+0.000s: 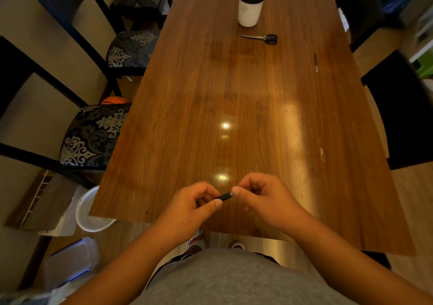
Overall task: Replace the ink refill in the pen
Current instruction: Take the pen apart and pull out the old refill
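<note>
Both hands meet over the near edge of the desk [178, 121], each closed on one end of a short dark pen [225, 196] that bridges the gap between them. The left hand [192, 205] wraps its fingers around the pen's left part, thumb pressed along the barrel; the right hand [260, 196] pinches the right end between thumb and curled forefinger, where a small pale or metallic bit seems to show. Only a short stretch of barrel is visible between the hands, so I cannot tell whether the pen is in one piece or already parting at a joint. By the grip, this looks like the step of twisting or pulling the barrel apart to reach the refill, though it could equally be the closing twist. A second thin pen or refill [315, 62] lies well beyond the right hand, near the desk's right edge; scissors [262, 38] and a white cup [250, 6] lie farther still, straight ahead. The next move probably calls for a steady counter-turn, the left hand holding firm while the right one turns, keeping the parts over the desk so that nothing small drops to the floor.
</note>
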The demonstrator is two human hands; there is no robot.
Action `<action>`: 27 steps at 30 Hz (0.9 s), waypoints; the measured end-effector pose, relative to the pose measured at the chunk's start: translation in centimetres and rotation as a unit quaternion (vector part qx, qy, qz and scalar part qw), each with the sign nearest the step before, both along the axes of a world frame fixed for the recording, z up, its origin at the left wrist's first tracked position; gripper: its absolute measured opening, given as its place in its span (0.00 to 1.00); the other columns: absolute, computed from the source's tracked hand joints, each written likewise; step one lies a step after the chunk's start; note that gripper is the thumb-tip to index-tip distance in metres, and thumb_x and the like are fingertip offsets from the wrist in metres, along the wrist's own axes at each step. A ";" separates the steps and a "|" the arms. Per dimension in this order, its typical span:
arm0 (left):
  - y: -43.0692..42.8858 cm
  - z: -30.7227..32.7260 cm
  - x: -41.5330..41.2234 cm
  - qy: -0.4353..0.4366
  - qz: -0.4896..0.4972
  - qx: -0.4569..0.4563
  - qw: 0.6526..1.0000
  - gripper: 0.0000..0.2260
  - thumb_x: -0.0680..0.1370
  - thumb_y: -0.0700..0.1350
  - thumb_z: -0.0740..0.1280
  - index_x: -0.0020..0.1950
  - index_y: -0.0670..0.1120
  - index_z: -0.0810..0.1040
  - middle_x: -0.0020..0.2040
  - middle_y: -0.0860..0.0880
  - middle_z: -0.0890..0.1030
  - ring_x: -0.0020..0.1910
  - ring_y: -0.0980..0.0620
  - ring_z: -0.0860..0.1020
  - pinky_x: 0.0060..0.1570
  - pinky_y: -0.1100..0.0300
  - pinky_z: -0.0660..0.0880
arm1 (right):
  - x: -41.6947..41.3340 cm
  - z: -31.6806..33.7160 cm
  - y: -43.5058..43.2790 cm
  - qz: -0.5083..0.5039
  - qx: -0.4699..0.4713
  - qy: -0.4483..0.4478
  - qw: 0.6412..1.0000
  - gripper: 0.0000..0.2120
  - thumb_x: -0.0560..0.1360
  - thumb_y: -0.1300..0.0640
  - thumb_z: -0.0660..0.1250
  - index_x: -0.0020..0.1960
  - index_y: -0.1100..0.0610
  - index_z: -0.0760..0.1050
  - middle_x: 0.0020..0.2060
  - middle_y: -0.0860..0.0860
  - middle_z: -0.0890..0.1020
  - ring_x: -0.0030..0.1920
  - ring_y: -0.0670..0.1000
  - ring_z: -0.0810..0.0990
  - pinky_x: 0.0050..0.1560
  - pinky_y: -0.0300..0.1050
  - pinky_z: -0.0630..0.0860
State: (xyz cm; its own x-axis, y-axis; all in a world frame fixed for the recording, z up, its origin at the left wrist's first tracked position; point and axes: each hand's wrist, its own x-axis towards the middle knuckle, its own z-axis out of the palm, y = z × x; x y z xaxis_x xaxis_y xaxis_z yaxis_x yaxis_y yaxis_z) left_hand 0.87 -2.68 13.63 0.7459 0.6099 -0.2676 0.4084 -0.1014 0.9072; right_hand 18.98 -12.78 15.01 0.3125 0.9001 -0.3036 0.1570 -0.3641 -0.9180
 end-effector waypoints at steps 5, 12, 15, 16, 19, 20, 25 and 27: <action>0.1 -0.1 0.0 0.005 -0.003 0.000 1.000 0.04 0.75 0.46 0.70 0.45 0.55 0.81 0.38 0.56 0.82 0.34 0.62 0.76 0.34 0.71 0.72 | 0.3 0.0 0.0 0.031 0.006 0.000 0.999 0.04 0.74 0.59 0.71 0.43 0.51 0.79 0.34 0.49 0.80 0.33 0.47 0.79 0.36 0.44 0.76; 0.2 -0.2 0.0 0.003 0.003 -0.004 1.000 0.04 0.75 0.45 0.70 0.45 0.55 0.81 0.39 0.53 0.83 0.34 0.61 0.77 0.33 0.70 0.72 | 0.3 0.0 0.1 0.016 -0.011 0.004 1.000 0.04 0.72 0.53 0.73 0.45 0.52 0.80 0.35 0.53 0.81 0.32 0.49 0.78 0.35 0.48 0.76; 0.2 -0.2 0.0 0.007 0.003 0.002 1.000 0.04 0.75 0.45 0.70 0.45 0.56 0.81 0.40 0.53 0.83 0.35 0.61 0.77 0.34 0.71 0.72 | 0.4 0.2 0.1 0.028 -0.015 -0.007 0.999 0.04 0.74 0.54 0.71 0.43 0.54 0.80 0.36 0.58 0.83 0.32 0.49 0.79 0.37 0.53 0.78; 0.2 -0.2 0.1 0.009 0.003 0.000 1.000 0.04 0.75 0.45 0.70 0.45 0.56 0.81 0.40 0.54 0.83 0.35 0.62 0.77 0.34 0.71 0.72 | 0.4 0.2 0.1 0.032 -0.015 -0.007 0.999 0.03 0.74 0.55 0.71 0.43 0.54 0.80 0.36 0.58 0.83 0.32 0.49 0.80 0.38 0.54 0.79; 0.2 -0.3 0.2 0.008 0.003 -0.014 1.000 0.04 0.75 0.45 0.70 0.45 0.54 0.81 0.39 0.55 0.83 0.34 0.61 0.77 0.34 0.69 0.73 | 0.4 0.1 0.2 0.035 -0.009 -0.001 0.999 0.01 0.75 0.58 0.70 0.45 0.53 0.80 0.36 0.55 0.82 0.33 0.49 0.79 0.39 0.52 0.79; 0.3 -0.3 0.3 0.007 0.003 -0.020 1.000 0.04 0.76 0.44 0.69 0.45 0.54 0.81 0.39 0.54 0.83 0.34 0.60 0.77 0.34 0.68 0.74 | 0.4 0.1 0.3 0.034 -0.007 0.002 0.999 0.02 0.75 0.59 0.70 0.46 0.53 0.79 0.36 0.53 0.81 0.34 0.49 0.80 0.39 0.50 0.78; 0.6 -0.5 0.4 0.002 0.019 -0.053 0.998 0.05 0.77 0.43 0.68 0.46 0.52 0.81 0.42 0.50 0.85 0.38 0.55 0.81 0.39 0.60 0.78 | 0.6 0.0 0.6 0.011 0.007 0.072 0.997 0.06 0.75 0.65 0.68 0.47 0.55 0.79 0.37 0.51 0.81 0.35 0.47 0.79 0.35 0.43 0.77; 0.8 -0.7 0.3 -0.001 0.021 -0.058 0.998 0.05 0.77 0.43 0.68 0.46 0.53 0.81 0.43 0.50 0.85 0.39 0.55 0.82 0.39 0.60 0.79 | 0.7 0.0 0.8 -0.004 0.012 0.102 0.995 0.06 0.75 0.66 0.68 0.47 0.56 0.79 0.36 0.50 0.81 0.36 0.46 0.80 0.34 0.40 0.77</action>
